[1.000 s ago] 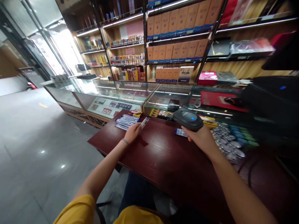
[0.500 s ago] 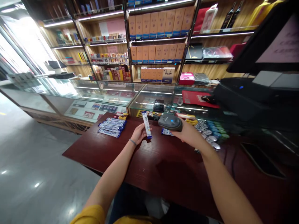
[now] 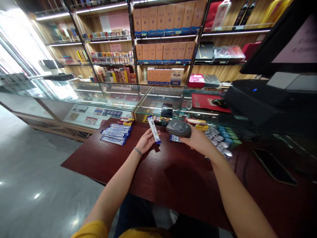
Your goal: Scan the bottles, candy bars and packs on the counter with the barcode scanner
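Note:
My left hand (image 3: 145, 142) holds a slim blue-and-white packet (image 3: 154, 130) above the dark red wooden table (image 3: 146, 178). Its printed face is turned up and it leans a little. In my right hand (image 3: 198, 139) is a dark grey handheld barcode scanner (image 3: 178, 128), its head pointing left toward the packet, with a gap between them. Part of another blue-and-white packet (image 3: 174, 138) shows on the table beneath the scanner. Several similar packets lie in an overlapping pile (image 3: 116, 135) to the left of my left hand.
Rows of small round silver-topped items (image 3: 220, 140) stand right of my right hand, beside blue and green ones. A phone (image 3: 274, 165) lies farther right, below a dark monitor (image 3: 284, 39). Behind the table runs a glass display counter (image 3: 111, 99); a red mat (image 3: 205, 101) rests on it.
The blue light on top of the scanner, lit before, no longer shows. My view has shifted slightly; both hands keep their holds on the packet and scanner.

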The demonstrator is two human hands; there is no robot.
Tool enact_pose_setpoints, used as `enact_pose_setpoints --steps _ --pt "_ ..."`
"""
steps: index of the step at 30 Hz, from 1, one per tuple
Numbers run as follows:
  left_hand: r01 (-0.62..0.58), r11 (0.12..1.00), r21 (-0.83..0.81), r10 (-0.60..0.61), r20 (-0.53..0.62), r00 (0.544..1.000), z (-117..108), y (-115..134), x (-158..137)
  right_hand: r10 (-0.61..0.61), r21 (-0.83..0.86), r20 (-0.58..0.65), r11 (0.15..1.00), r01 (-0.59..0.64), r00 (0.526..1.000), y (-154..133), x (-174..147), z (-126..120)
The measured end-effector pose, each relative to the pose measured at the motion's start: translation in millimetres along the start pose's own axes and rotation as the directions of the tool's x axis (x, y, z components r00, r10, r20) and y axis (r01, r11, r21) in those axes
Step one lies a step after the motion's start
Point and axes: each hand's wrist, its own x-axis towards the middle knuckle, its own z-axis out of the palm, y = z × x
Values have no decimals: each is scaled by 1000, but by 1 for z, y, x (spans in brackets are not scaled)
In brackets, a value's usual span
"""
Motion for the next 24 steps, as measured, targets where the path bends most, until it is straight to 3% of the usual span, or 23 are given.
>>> enact_pose_setpoints --steps 4,9,11,13,15,17,24 --pt "-19 999 49 18 6 1000 2 -2 -2 -11 104 -106 994 23 994 -1 -3 -17" --pt "-232 921 312 262 -59 963 18 -9 -1 46 265 -250 964 23 967 3 -9 -41" --pt "-305 800 516 359 -5 933 28 -13 0 71 345 -278 938 30 958 6 -12 -49" --pt "-350 594 724 379 132 916 41 -17 0 95 412 -325 910 50 941 8 -14 -56" --pt "-400 352 846 319 293 901 53 -23 1 131 447 -379 893 58 916 8 -17 -63" --pt "-455 170 874 245 410 879 66 -33 4 167 462 -426 885 55 889 8 -20 -69" --pt "-530 -64 846 120 534 837 88 -75 25 159 493 -459 864 102 874 15 -29 -87"
